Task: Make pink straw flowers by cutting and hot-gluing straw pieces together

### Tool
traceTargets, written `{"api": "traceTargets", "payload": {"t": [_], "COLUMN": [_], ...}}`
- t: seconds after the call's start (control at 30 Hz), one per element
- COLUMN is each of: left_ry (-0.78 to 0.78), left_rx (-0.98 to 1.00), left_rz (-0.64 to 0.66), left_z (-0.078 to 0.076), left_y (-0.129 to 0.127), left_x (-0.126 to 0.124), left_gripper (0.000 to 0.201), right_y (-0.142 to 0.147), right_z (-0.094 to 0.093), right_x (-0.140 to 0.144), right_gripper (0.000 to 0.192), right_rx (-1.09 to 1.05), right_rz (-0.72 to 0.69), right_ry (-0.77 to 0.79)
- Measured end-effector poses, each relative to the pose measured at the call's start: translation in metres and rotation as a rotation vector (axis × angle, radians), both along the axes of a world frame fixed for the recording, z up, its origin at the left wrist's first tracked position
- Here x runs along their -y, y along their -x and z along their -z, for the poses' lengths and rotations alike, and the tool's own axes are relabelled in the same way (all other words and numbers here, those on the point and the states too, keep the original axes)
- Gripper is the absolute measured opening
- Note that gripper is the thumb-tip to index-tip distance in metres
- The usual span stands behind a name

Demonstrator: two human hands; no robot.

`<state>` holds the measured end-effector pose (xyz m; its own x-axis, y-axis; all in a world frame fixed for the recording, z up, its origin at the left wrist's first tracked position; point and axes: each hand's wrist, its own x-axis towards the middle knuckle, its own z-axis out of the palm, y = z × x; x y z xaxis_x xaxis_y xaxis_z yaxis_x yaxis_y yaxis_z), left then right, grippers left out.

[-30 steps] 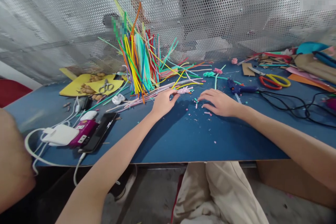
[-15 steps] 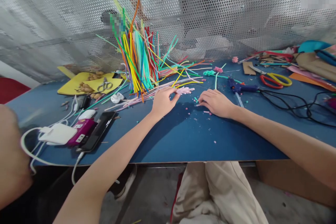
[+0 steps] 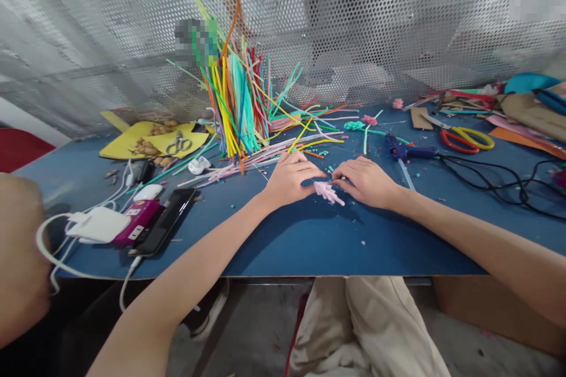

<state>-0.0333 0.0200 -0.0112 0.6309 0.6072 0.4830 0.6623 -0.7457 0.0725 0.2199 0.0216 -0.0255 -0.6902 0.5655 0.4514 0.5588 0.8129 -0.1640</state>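
Pale pink and fuzzy, a small pipe-cleaner piece [image 3: 328,191] lies on the blue table [image 3: 309,235] just in front of the tall pipe-cleaner bundle [image 3: 234,106], and we take that bundle as our landmark throughout. Our left hand [image 3: 289,179] rests on the table in front of the bundle and slightly to its right, fingers curled, with thumb and forefinger pinching the near end of the pink piece. Our right hand [image 3: 365,179] sits further right of the bundle, knuckles up and fingers bent; its fingertips meet the pink piece from the other side, though we cannot tell whether they grip it or only touch it. The two hands are close together, the piece between them.

Well to the right of the bundle lies a blue glue gun [image 3: 404,150], and beyond it, further right, a pair of scissors [image 3: 466,138] with red and yellow handles. To the left of the bundle a yellow sheet [image 3: 132,144] carries small metal scissors [image 3: 179,144]. In front of the bundle and to its left, near the table's edge, a black phone [image 3: 165,227] lies beside a white charger [image 3: 97,224].
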Motion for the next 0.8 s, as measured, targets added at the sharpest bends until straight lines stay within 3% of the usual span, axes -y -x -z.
{"api": "traceTargets", "payload": {"t": [0.17, 0.33, 0.43, 0.53, 0.67, 0.8], "left_ry": [0.007, 0.015, -0.013, -0.033, -0.033, -0.096], "left_rx": [0.001, 0.036, 0.102, 0.134, 0.151, 0.21], "left_rz": [0.052, -0.005, -0.034, -0.062, -0.131, -0.2], "left_z": [0.002, 0.001, -0.002, -0.004, -0.004, -0.004], "left_y": [-0.002, -0.002, 0.002, 0.008, 0.016, 0.022], "left_x": [0.001, 0.001, -0.002, -0.007, -0.015, -0.016], "left_gripper": [0.026, 0.024, 0.022, 0.018, 0.015, 0.011], "right_y": [0.002, -0.007, -0.04, -0.095, -0.159, -0.175], "right_z": [0.004, -0.006, -0.016, -0.019, -0.011, 0.002], "right_x": [0.0, -0.008, -0.032, -0.062, -0.086, -0.091], "right_gripper": [0.02, 0.021, 0.029, 0.034, 0.056, 0.045], "right_rx": [-0.054, -0.028, -0.037, -0.035, 0.202, 0.27], "right_rz": [-0.023, 0.018, 0.219, 0.392, 0.685, 0.711], "right_ry": [0.039, 0.004, 0.023, 0.05, 0.127, 0.208]}}
